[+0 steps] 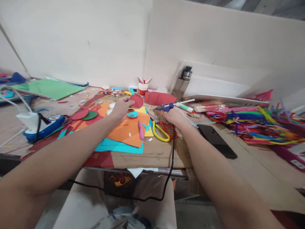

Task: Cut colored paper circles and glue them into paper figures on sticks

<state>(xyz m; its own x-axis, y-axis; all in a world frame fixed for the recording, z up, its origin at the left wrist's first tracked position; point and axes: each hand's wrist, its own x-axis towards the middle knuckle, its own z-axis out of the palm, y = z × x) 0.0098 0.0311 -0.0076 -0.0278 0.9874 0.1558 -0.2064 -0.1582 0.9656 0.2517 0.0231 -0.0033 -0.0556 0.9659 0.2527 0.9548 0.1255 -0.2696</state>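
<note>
My left hand point(122, 109) holds a round red disc point(136, 101) with a pale rim by its left edge, above the orange paper point(124, 132). To the right, my right hand point(173, 115) is closed on a dark blue glue gun point(167, 107), its tip pointing left and a white glue stick point(186, 102) at its back. The gun's black cord hangs over the table edge. A small blue-topped ring point(132, 114) lies just below the disc. Yellow-handled scissors point(162, 135) and a pink pen point(140, 130) rest nearer to me.
Red cards point(160, 98) and a cup of pens point(143, 88) stand behind my hands. A black phone point(216, 141) and colourful pipe cleaners point(254, 122) lie right. Red and green circles point(90, 115) and a blue penguin-shaped power strip point(45, 127) are left.
</note>
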